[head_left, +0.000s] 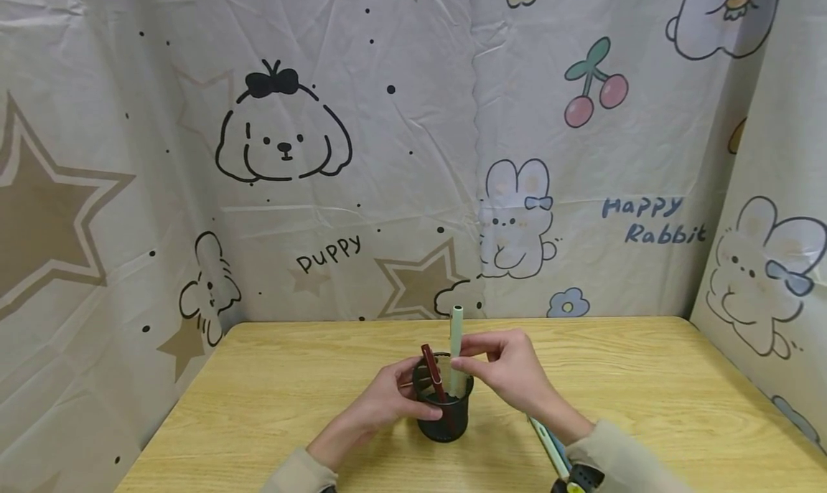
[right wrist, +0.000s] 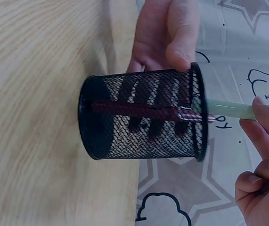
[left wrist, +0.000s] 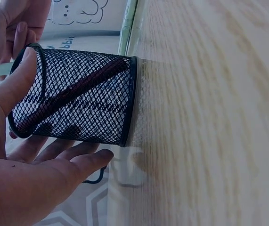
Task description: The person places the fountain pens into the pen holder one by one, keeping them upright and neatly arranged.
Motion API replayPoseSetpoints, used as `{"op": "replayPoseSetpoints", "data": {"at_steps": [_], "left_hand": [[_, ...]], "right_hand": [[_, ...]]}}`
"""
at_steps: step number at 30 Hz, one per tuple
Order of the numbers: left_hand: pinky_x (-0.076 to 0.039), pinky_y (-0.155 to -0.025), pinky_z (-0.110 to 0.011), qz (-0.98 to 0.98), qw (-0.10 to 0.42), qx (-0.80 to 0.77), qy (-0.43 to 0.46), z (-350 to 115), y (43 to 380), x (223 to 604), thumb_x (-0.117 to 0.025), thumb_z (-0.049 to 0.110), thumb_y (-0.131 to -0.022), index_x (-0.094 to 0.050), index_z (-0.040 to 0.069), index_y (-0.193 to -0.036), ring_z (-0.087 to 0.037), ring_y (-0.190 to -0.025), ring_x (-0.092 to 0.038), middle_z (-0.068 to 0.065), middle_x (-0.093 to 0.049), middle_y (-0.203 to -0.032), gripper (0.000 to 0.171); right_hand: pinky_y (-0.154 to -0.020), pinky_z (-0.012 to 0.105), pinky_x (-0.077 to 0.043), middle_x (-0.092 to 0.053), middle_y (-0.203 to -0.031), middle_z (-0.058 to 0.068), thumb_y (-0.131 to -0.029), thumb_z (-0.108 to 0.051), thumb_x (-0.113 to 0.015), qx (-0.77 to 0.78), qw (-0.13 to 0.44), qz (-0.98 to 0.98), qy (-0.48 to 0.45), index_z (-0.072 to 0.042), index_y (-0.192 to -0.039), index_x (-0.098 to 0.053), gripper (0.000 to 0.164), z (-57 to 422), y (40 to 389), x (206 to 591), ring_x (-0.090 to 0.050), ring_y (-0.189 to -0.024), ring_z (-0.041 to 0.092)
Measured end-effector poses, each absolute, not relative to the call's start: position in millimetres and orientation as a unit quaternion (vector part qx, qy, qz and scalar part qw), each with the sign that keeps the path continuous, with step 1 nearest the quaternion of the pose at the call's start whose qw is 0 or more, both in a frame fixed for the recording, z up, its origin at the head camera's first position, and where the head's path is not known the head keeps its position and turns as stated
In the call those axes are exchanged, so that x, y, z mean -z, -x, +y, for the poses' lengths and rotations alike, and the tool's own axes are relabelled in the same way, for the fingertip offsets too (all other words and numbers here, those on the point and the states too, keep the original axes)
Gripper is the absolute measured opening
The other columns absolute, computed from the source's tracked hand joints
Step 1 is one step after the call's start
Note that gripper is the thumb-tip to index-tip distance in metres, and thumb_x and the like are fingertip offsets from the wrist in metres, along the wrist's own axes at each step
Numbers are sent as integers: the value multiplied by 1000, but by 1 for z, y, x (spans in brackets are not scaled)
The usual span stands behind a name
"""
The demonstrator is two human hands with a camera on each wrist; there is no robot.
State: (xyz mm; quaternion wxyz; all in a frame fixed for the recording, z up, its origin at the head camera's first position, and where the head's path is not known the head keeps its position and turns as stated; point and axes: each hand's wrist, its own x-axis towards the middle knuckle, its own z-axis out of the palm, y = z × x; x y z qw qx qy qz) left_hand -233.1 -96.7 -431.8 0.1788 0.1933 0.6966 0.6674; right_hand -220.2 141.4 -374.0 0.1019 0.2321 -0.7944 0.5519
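A black mesh pen cup (head_left: 446, 415) stands near the front middle of the wooden table (head_left: 646, 392). My left hand (head_left: 403, 396) grips the cup, thumb on its rim and fingers around its far wall. My right hand (head_left: 466, 358) pinches a pale green pen (head_left: 456, 329) that stands upright with its lower end inside the cup. A dark red pen (head_left: 431, 372) leans in the cup. In the right wrist view the red pen (right wrist: 134, 109) lies along the cup (right wrist: 143, 141) and the green pen (right wrist: 231, 109) sticks out past the rim. The left wrist view shows the cup (left wrist: 92, 113) against my palm.
More pens (head_left: 549, 446) lie on the table beside my right forearm; the pens (left wrist: 132, 28) also show behind the cup. Printed cloth (head_left: 323, 156) walls the table at the back and on both sides. Bare wood spreads left and right of the cup.
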Motion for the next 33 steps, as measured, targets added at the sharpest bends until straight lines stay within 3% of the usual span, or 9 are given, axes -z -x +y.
{"op": "replayPoseSetpoints", "data": {"at_steps": [5, 14, 20, 33], "left_hand": [[-51, -107, -44, 697, 178, -669, -187, -96, 233, 431, -87, -3, -83, -48, 2, -156, -34, -126, -63, -13, -68, -134, 83], [-52, -106, -44, 695, 181, -670, -186, -96, 233, 431, -87, -4, -84, -52, 7, -154, -33, -128, -63, -13, -65, -140, 79], [-53, -105, -44, 687, 184, -677, -190, -96, 233, 431, -86, -5, -85, -54, 7, -153, -34, -127, -63, -13, -64, -142, 76], [-53, -105, -42, 685, 187, -678, -191, -96, 232, 430, -86, -4, -84, -53, 8, -154, -32, -129, -62, -12, -61, -146, 78]], "right_hand": [[-54, 21, -40, -80, -99, 3, -87, -10, -88, -543, 90, -800, -240, -9, -102, -85, 15, 135, 222, 381, -65, -71, 15], [-52, 21, -32, -80, -93, -1, -87, -13, -88, -530, 74, -811, -236, -7, -104, -85, 18, 130, 224, 391, -46, -57, 10], [-53, 22, -35, -80, -94, -3, -88, -15, -88, -520, 53, -821, -232, -11, -106, -85, 19, 127, 223, 392, -56, -63, 18], [-57, 24, -49, -79, -91, -8, -88, -10, -87, -504, 48, -824, -252, -9, -109, -84, 22, 122, 222, 395, -74, -83, 14]]}}
